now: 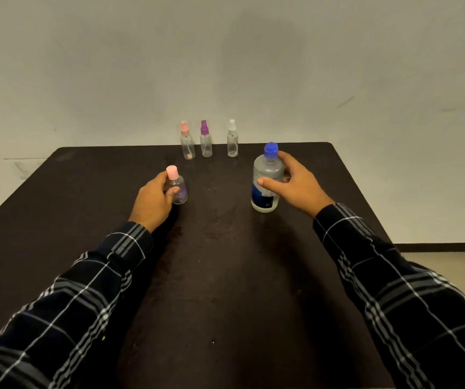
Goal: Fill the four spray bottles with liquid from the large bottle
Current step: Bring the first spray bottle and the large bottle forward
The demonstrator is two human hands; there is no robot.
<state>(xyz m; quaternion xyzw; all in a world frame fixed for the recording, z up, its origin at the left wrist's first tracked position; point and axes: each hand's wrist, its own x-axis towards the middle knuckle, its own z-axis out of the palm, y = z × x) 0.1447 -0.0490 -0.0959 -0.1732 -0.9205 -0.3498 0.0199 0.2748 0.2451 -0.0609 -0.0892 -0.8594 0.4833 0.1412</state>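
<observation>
My left hand (152, 199) grips a small clear bottle with a pink cap (179, 189) that stands on the dark table (225, 276). My right hand (293, 185) wraps around the large bottle (266, 189), which has a blue cap and a dark label and stands upright on the table. Three clear spray bottles stand in a row at the far edge: one with a pink sprayer (187, 141), one with a purple sprayer (206, 140), one with a white sprayer (232, 138). All three look empty.
A plain pale wall rises behind the table. The table's right edge runs near my right forearm, with pale floor beyond it. Both my sleeves are dark plaid.
</observation>
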